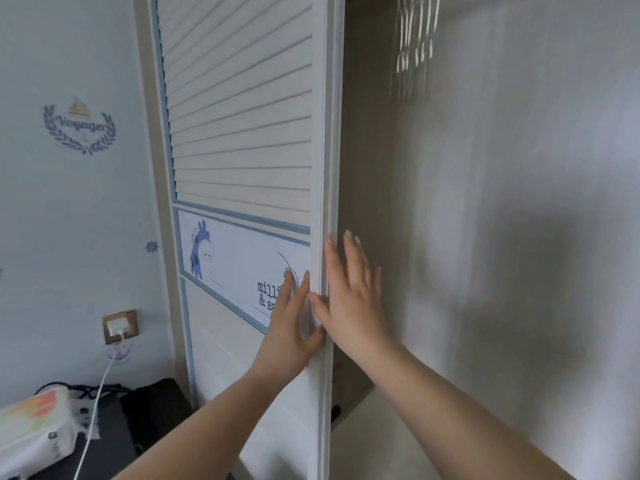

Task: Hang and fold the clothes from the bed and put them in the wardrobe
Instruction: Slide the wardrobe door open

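The wardrobe door (242,150) fills the middle of the frame, a slatted sliding panel with a cartoon sticker band (239,268) across it, and its white edge frame (327,202) runs top to bottom just right of centre. Both hands sit at that edge, low in the centre of the frame. The left hand (289,323) lies on the door's front face over the sticker, fingers straight, thumb hooked toward the edge. The right hand (349,299) is flat on the other side of the edge, fingers spread and straight, pressing the frame; neither hand grips anything.

The step in hand looks like sliding the door aside to open the wardrobe (485,237). To do it well, I would keep both palms close to the edge at one height and push evenly sideways, so the panel rides straight and does not twist or jam.

The clothes and the bed are not in view, so nothing shows how much is hung or folded. The wardrobe interior at the right is blurred and grey. Pale streaks at the upper right may be hangers (415,46), but this is unclear. At the lower left a tissue pack (34,427) and a white cable (95,403) running to a wall socket (119,327) sit by a dark surface. The door's track is cut off.
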`<control>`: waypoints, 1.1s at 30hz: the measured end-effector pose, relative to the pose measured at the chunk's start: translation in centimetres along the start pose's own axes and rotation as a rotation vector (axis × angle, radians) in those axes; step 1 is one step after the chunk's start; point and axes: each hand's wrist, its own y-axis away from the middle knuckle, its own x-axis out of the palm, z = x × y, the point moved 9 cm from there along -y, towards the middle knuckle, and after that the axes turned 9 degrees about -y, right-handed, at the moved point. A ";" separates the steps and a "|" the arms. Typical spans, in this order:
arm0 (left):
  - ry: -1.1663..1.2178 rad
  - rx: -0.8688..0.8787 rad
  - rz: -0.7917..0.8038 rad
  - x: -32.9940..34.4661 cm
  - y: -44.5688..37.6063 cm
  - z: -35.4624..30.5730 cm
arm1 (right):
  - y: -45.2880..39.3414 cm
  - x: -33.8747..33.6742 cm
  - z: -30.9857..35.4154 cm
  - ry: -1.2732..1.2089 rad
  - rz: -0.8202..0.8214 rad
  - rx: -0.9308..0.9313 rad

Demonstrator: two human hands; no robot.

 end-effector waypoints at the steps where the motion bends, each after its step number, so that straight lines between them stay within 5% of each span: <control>1: 0.005 -0.012 -0.006 -0.2 -0.3 0.5 | -0.3 0.6 -0.1 -0.025 0.006 -0.002; 13: 0.017 -0.101 -0.070 -2.0 -2.0 4.5 | -3.3 5.1 0.1 -0.252 0.051 -0.059; 33: 0.018 -0.187 -0.160 -2.9 -2.3 6.0 | -4.5 7.3 -0.1 -0.231 -0.018 -0.114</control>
